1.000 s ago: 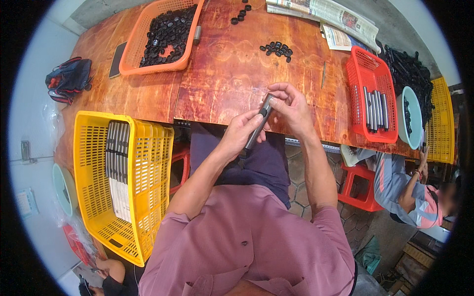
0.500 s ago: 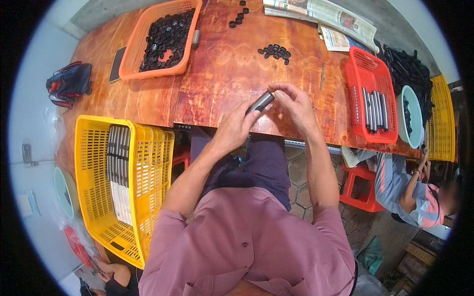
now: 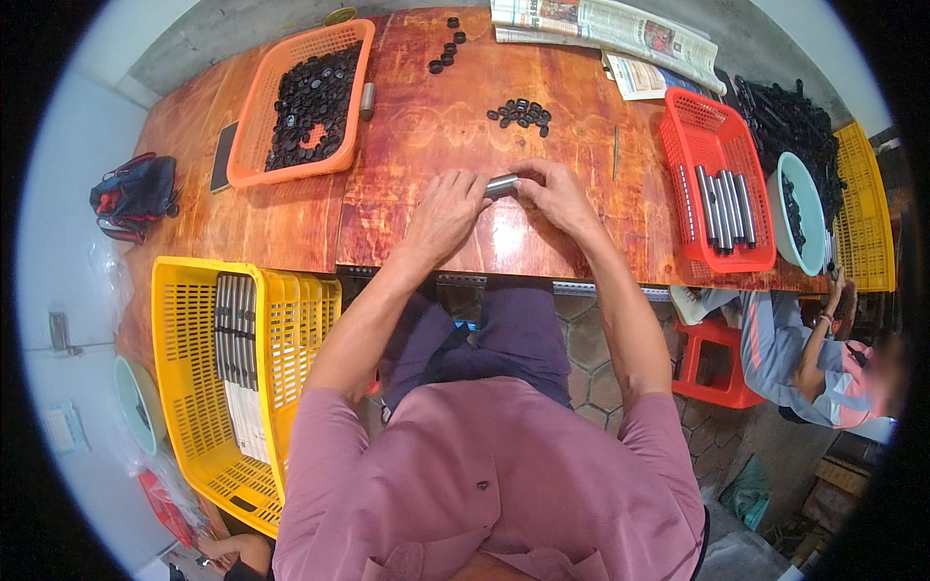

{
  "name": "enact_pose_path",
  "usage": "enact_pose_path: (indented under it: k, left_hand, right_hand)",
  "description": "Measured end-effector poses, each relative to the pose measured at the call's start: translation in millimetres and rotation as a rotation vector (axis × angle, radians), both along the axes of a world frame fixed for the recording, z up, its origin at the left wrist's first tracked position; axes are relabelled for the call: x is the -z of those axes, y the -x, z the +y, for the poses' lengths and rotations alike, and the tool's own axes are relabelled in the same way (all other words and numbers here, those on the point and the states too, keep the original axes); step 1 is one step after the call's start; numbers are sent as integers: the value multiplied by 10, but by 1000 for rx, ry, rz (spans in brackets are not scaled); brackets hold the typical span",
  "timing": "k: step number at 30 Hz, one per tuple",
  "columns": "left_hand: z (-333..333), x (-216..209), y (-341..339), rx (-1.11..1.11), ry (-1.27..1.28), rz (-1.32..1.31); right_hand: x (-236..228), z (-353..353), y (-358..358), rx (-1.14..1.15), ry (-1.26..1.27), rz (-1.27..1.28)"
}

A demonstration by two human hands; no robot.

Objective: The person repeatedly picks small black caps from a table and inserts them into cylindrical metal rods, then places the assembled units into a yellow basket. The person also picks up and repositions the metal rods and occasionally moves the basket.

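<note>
Over the near part of the wooden table [image 3: 407,126], a short silvery metal tube [image 3: 501,185] is held level between my two hands. My left hand [image 3: 448,208] wraps round its left end, which the fingers cover. At the right end, my right hand [image 3: 554,194] closes its fingertips on the tube; whether a small cap sits there is hidden. Beyond my hands lies a loose group of small black round caps [image 3: 521,113]. Farther off, several more black caps [image 3: 448,48] stand in a line.
An orange basket [image 3: 344,160] of black caps stands at left. On the right are a red basket [image 3: 678,174] with metal tubes, a pale green basin [image 3: 812,257] and newspapers [image 3: 581,34]. A yellow crate [image 3: 300,290] holds stacked tubes. Another person [image 3: 775,358] sits at right.
The tube has turned from a steep slant to nearly level, and my right fingers have closed on its right end. My left hand has shifted left, its fingers now over the tube's end.
</note>
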State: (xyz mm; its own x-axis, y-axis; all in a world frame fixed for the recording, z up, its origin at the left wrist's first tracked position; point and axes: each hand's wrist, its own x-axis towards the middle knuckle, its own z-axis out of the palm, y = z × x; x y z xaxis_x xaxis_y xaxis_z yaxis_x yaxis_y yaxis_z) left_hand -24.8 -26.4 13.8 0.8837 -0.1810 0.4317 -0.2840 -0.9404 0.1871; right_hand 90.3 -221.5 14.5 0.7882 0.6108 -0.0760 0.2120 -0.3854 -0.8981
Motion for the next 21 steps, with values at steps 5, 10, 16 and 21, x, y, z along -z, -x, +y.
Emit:
enact_pose_path:
  k: [5, 10, 16, 21]
  left_hand:
    - [-22, 36, 28, 17, 163, -65]
    - [-54, -4, 85, 5, 189, -60]
    - [-78, 12, 118, 6, 193, -84]
    - [-113, 5, 135, -34, 152, -42]
  right_hand:
    - [10, -2, 35, -6, -10, -83]
    - [-156, -89, 188, -93, 38, -406]
    - [-43, -121, 352, -38, -95, -583]
    - [51, -103, 347, -18, -104, -630]
